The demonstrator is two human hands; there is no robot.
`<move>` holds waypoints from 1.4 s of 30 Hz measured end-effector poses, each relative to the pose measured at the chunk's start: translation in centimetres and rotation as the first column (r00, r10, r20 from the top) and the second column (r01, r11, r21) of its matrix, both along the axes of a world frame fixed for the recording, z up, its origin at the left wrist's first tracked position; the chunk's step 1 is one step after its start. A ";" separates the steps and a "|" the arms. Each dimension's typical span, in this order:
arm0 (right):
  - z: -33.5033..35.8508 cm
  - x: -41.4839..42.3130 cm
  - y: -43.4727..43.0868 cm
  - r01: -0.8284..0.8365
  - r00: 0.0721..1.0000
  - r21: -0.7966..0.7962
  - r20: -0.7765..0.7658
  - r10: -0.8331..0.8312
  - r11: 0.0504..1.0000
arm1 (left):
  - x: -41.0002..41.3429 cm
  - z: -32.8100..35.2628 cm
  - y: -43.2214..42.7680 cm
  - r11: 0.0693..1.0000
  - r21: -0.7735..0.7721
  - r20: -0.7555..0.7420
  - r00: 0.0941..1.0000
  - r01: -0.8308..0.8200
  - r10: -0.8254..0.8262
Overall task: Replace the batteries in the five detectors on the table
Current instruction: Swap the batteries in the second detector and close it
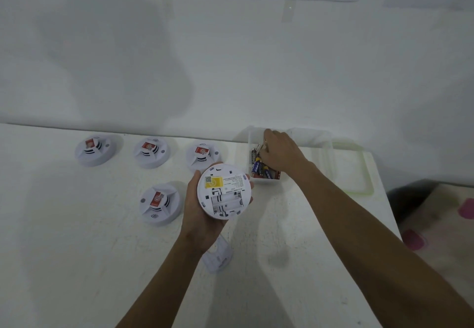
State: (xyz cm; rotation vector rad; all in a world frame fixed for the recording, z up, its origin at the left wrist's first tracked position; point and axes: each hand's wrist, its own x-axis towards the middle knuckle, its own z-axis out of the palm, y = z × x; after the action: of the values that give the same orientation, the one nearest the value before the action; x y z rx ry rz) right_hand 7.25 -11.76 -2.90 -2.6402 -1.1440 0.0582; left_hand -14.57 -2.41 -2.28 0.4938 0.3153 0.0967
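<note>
White desk [77,250] vs. a white wall [230,58], w/ four detectors [151,152] sitting face-up: three in a row at approx 10–12 o'clock from your left hand [197,215], one just at its 9. That left hand grips the fifth detector [224,191] round its rim, off the desk, underside up, battery bay [227,203] open and empty. Its loose cover [218,258] lies on the desk at 6 o'clock, by your left wrist. Fresh batteries [259,167] are in the clear box [250,135] at 1 o'clock from the fifth detector, near it. Your right hand [279,153] is down in that box, fingers curled among the cells; can't tell if it's pinching one. It's the nearer hand, obv. Bay slots look to run approx 9-to-3, the cells lie closer to 12-to-6, so prob. a quarter turn is needed en route. Box lid [368,173] sits at the box's 3 o'clock.
</note>
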 end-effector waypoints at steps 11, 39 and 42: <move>-1.1 -0.1 1.0 0.140 0.960 0.045 -0.252 -0.125 0.989 | -0.3 0.2 0.3 1.000 -0.028 0.026 1.000 -0.012 0.012; 1.1 -2.0 -0.3 0.275 0.914 0.262 -0.369 -0.167 0.925 | -1.3 -0.1 0.9 0.999 -0.029 0.066 0.998 0.015 -0.013; 3.4 -4.0 -0.8 0.302 0.906 0.360 -0.396 -0.148 0.883 | -1.7 0.1 1.2 0.998 -0.056 0.069 0.997 0.028 -0.025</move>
State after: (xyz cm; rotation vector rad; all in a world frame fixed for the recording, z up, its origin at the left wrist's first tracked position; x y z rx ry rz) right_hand 3.27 -12.56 0.49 -2.2398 -0.6316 0.2175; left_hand -16.30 -1.24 -2.19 0.4370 0.2442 0.0783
